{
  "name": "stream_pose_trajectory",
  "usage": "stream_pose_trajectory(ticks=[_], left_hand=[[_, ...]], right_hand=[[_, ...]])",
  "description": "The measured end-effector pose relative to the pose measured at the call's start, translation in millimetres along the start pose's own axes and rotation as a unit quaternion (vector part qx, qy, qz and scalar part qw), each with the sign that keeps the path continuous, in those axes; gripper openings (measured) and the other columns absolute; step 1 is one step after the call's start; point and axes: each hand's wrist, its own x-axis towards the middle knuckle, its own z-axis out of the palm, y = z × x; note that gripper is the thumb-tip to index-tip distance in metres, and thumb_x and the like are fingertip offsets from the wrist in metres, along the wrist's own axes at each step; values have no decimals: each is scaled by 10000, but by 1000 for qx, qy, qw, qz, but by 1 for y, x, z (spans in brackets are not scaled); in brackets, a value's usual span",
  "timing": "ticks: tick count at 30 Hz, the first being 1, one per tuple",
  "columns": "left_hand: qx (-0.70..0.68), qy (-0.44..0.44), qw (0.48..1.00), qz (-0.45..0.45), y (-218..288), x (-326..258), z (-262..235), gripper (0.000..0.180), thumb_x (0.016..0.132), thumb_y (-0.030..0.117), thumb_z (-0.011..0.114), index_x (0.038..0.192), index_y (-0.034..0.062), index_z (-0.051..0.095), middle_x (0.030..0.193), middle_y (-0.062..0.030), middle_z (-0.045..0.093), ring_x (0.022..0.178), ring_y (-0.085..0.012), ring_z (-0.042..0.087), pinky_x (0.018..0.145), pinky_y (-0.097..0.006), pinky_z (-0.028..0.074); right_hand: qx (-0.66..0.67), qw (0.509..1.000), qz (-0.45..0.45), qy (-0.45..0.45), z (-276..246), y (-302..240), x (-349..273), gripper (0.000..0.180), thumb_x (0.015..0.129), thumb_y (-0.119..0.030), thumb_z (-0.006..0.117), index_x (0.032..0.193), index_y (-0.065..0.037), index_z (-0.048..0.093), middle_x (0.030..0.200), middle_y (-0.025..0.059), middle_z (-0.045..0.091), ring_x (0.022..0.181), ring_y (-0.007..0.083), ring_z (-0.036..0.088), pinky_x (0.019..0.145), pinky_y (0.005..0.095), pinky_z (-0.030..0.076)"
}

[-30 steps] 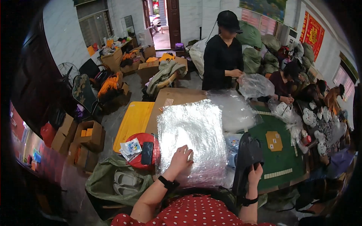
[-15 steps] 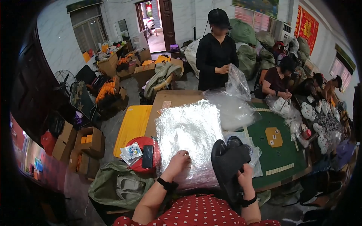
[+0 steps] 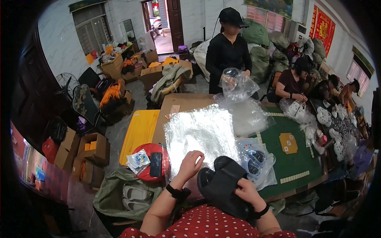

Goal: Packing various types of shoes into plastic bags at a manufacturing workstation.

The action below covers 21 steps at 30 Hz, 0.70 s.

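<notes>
Right hand (image 3: pixel 247 192) gripping black slippers (image 3: pixel 222 186) at table's (image 3: pixel 301 166) near edge, left hand (image 3: pixel 191 162) fingers curled, pressing on bag stack (image 3: pixel 200 133) just left of slippers, phone (image 3: pixel 155 164) on red stool (image 3: pixel 147 172) beside table

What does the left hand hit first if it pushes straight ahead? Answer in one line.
The left hand already rests on the stack of clear plastic bags; straight ahead it would only slide farther over them, though depth is hard to judge.

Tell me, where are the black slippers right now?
In the head view, the black slippers are low and just right of centre, held in the right hand, beside the shiny plastic sheet that the left hand touches.
</notes>
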Motion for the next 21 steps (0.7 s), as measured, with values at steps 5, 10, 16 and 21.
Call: stream_pose_trajectory(ticks=[5,10,16,21], left_hand=[[-35,-25,998,43,11,3,-8,101,889,140,610,938,52,620,1123,-120,646,1088,-331,563,948,-419,436],[-64,-111,987,96,32,-3,-4,87,910,133,596,923,48,606,1300,-143,584,1270,-366,470,1059,-440,377],[-125,-226,956,141,56,-14,-2,68,935,107,539,938,39,534,1439,-172,476,1407,-369,336,1183,-524,187],[-172,-232,948,136,58,-21,-14,47,927,98,523,917,52,522,1438,-165,481,1401,-361,351,1184,-513,182]], right_hand=[[-92,993,17,75,9,10,-1,289,785,-217,710,729,15,547,742,180,545,697,379,581,606,447,457],[-132,987,21,91,29,10,14,280,790,-228,716,766,4,561,760,187,566,701,398,599,619,482,476],[-170,974,8,149,49,21,60,240,788,-186,708,801,-7,549,813,201,576,724,413,609,635,495,487],[-185,964,-12,190,76,31,108,240,844,-213,666,855,-6,545,870,224,573,775,451,604,659,508,488]])
